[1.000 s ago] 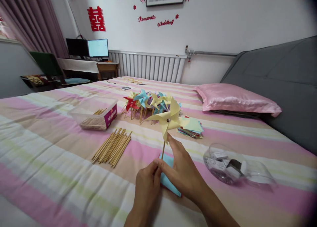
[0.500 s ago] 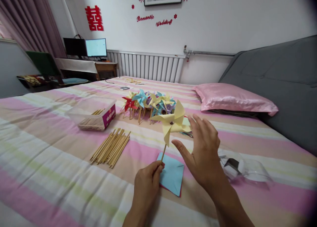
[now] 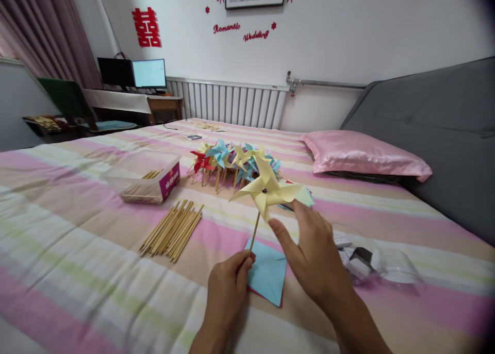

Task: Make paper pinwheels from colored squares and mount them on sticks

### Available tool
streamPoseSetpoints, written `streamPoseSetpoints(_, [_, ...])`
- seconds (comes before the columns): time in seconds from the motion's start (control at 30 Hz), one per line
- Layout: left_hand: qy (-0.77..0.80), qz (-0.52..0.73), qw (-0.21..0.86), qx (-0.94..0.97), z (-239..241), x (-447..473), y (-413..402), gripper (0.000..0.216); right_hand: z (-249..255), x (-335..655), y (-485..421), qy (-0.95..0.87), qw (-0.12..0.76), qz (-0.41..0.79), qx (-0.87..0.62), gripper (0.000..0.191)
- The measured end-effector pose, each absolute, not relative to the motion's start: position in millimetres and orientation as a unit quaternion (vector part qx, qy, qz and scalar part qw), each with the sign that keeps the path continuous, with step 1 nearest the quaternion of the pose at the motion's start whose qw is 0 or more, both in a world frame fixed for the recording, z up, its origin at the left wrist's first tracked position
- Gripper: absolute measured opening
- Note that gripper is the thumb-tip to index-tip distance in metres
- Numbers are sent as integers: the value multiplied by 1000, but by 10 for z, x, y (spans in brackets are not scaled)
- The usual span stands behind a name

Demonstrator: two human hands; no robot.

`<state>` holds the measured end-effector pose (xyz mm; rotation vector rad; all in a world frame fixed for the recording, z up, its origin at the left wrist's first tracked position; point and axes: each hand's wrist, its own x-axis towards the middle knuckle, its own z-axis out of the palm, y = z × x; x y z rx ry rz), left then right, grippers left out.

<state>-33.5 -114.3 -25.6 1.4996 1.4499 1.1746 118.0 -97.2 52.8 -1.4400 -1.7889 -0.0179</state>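
My left hand pinches the lower end of a thin wooden stick that carries a pale yellow paper pinwheel, held upright above the bed. My right hand is open beside it, thumb and forefinger spread, with the fingertips touching the pinwheel's lower right blade. Under the hands a light blue paper square lies on the striped bedsheet.
A heap of finished coloured pinwheels lies further back. Loose wooden sticks and a clear box of sticks are to the left. A clear plastic tub lies on its side at right, near a pink pillow.
My right hand left the stick, rose open beside the pinwheel, then came back onto a blade. The pinwheel's blades have turned. My left hand kept its hold on the stick.
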Motion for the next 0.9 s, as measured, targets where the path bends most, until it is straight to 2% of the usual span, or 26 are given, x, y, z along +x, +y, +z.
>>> streamPoseSetpoints(0.1, [570,448,354,591,-268,-335,-1141,24,550,1276,-952,-672,465,-13,-575,68])
streamPoseSetpoints(0.17, [572,440,345,601,-277,-334,-1139,24,569,1312,-945,-677,478,-32,-559,71])
streamPoseSetpoints(0.33, [572,428,336,614,-288,-328,-1137,26,588,1330,-927,-689,456,-92,-556,53])
streamPoseSetpoints(0.67, [567,429,333,619,-295,-320,-1143,25,604,1298,-927,-692,474,-78,-539,40])
streamPoseSetpoints(0.77, [566,409,323,638,-316,-324,-1136,27,631,1319,-928,-647,531,-7,-547,42])
streamPoseSetpoints(0.9, [555,377,303,676,-359,-324,-1128,30,663,1382,-920,-598,577,211,-515,35])
